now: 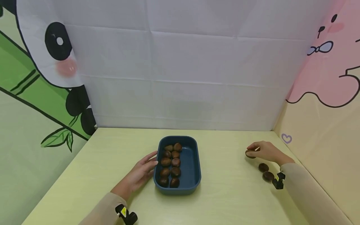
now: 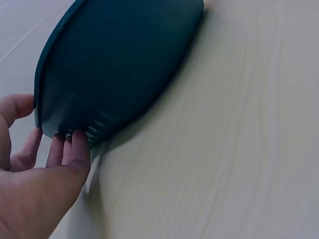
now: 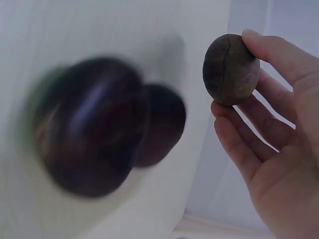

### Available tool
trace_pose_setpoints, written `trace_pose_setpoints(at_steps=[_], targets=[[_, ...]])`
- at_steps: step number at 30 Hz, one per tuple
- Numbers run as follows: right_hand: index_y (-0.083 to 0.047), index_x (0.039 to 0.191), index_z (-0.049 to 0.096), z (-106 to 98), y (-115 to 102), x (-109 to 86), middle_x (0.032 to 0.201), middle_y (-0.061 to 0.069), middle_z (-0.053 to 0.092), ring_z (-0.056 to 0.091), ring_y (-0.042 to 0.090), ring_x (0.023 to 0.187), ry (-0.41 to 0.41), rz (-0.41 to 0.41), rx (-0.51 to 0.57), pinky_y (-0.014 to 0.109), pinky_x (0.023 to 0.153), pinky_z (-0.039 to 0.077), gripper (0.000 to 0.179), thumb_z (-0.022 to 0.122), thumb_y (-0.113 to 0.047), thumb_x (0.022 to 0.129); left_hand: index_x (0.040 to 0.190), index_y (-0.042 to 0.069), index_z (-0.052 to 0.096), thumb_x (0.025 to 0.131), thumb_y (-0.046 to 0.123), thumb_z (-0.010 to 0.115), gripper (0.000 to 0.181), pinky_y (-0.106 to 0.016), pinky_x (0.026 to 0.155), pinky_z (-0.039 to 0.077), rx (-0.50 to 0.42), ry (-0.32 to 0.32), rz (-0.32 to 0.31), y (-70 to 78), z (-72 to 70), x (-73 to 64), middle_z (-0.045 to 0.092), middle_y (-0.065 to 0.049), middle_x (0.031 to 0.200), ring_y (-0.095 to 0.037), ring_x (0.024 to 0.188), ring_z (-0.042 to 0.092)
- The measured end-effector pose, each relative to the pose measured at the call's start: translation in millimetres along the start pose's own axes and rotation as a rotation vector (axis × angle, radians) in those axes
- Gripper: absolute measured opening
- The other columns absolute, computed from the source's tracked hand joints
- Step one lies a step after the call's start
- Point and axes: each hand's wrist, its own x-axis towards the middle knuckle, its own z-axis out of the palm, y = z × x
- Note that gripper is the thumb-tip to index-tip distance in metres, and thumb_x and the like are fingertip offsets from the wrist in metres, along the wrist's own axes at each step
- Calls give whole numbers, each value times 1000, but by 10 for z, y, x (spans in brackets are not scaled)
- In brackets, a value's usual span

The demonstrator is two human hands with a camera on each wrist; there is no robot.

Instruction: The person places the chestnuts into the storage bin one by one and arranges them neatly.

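Observation:
My right hand [image 1: 265, 152] pinches a brown chestnut [image 3: 231, 69] between thumb and fingers, toward the table's right side. Two more chestnuts [image 1: 263, 167] lie on the table just below that hand, one close behind the other; they loom large and blurred in the right wrist view. A dark blue rectangular box [image 1: 189, 168] stands at mid-table. Two columns of chestnuts [image 1: 166, 162] fill its left half, while the bare bottom shows on the right. Fingertips of my left hand [image 1: 140, 173] touch the box's left wall, with the fingers fairly straight.
The pale wooden table [image 1: 225, 200] meets a white creased backdrop [image 1: 191, 78] at its far edge. A wall with a panda drawing [image 1: 64, 56] rises on the left, and a pink and cream wall [image 1: 323, 131] on the right. Both forearms wear small black wrist cameras.

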Motion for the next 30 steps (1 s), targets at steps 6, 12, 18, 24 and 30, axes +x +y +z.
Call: trace_pose_setpoints(at_steps=[6, 12, 18, 24, 30], targets=[[-5, 117, 72, 41, -276, 211, 109, 3, 71, 67, 19, 93, -19, -53, 55, 44, 83, 53, 37, 73, -34, 93, 159, 9, 24, 104, 12, 53, 62, -44, 112, 33, -1, 1, 0, 6, 5, -2, 27, -19, 160, -28, 140, 39], [-6, 119, 71, 109, -618, 377, 111, 3, 70, 67, 18, 93, -34, -127, 97, 41, 82, 53, 35, 73, -29, 93, 159, 9, 24, 104, 11, 53, 62, -43, 112, 33, -2, 10, -1, 6, 9, -9, 27, -19, 160, -28, 140, 38], [-9, 121, 71, 200, -1005, 517, 112, -1, 69, 66, 16, 95, -53, -188, 128, 39, 83, 53, 36, 74, -31, 93, 159, 9, 24, 104, 12, 52, 62, -45, 113, 31, 2, 5, 1, 10, 10, -11, 27, -19, 161, -29, 141, 36], [-10, 122, 70, 295, -1385, 626, 110, -3, 70, 66, 15, 93, -92, -285, 183, 37, 83, 54, 37, 75, -31, 92, 159, 9, 24, 104, 12, 51, 61, -46, 114, 30, 4, 1, 1, 10, 8, -12, 27, -19, 160, -30, 142, 36], [-14, 122, 71, 476, -1713, 763, 110, -7, 69, 63, 13, 98, -113, -388, 190, 37, 87, 53, 34, 74, -31, 92, 159, 8, 24, 104, 12, 52, 62, -44, 113, 32, -7, -1, 5, 5, 2, -16, 27, -20, 160, -29, 140, 38]])
